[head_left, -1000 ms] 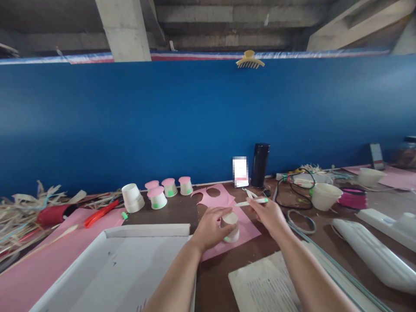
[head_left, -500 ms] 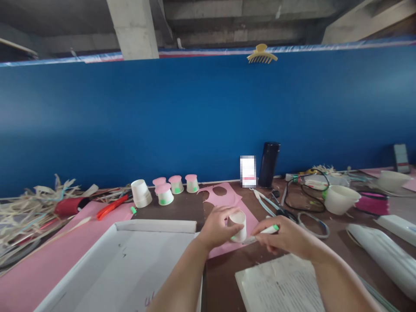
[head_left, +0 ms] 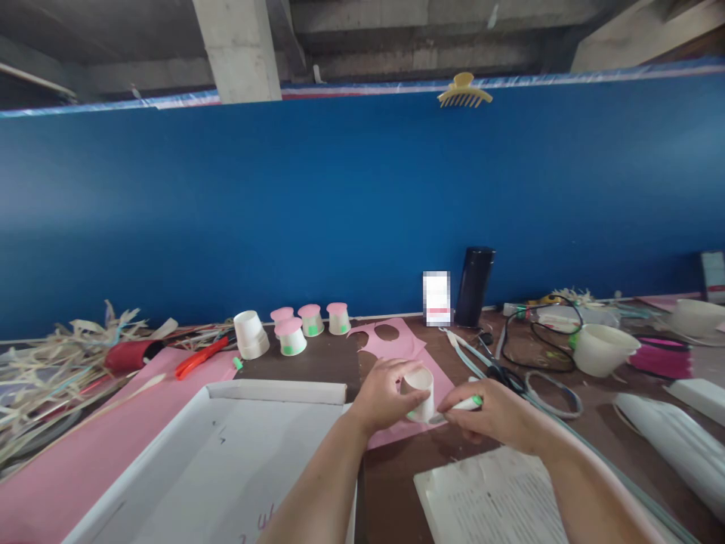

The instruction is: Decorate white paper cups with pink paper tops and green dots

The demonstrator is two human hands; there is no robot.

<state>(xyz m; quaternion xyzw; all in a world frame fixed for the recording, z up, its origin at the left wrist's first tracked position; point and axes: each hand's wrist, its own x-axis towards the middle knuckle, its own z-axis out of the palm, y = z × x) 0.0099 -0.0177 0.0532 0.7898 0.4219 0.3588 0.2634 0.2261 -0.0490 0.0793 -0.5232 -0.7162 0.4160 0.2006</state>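
Note:
My left hand (head_left: 382, 393) is wrapped round a small white paper cup (head_left: 419, 391) that stands upside down on a pink paper sheet (head_left: 396, 351) with round holes cut in it. My right hand (head_left: 498, 415) pinches a white marker with a green end (head_left: 461, 406), its tip lying against the cup's lower side. Behind, by the blue wall, stand several upturned cups with pink tops and green marks (head_left: 309, 325) and a short stack of plain white cups (head_left: 250, 334).
A white cardboard tray (head_left: 226, 453) lies at the front left and a printed paper (head_left: 487, 499) under my right forearm. Scissors (head_left: 498, 370), cables, a white bowl (head_left: 603, 349), a black flask (head_left: 474, 285), red pliers (head_left: 201, 357) and dry straw (head_left: 50, 370) lie around.
My right hand came down from above the pink sheet and brought the marker's tip to the cup's side. My left hand kept its hold on the cup. The camera drifted left.

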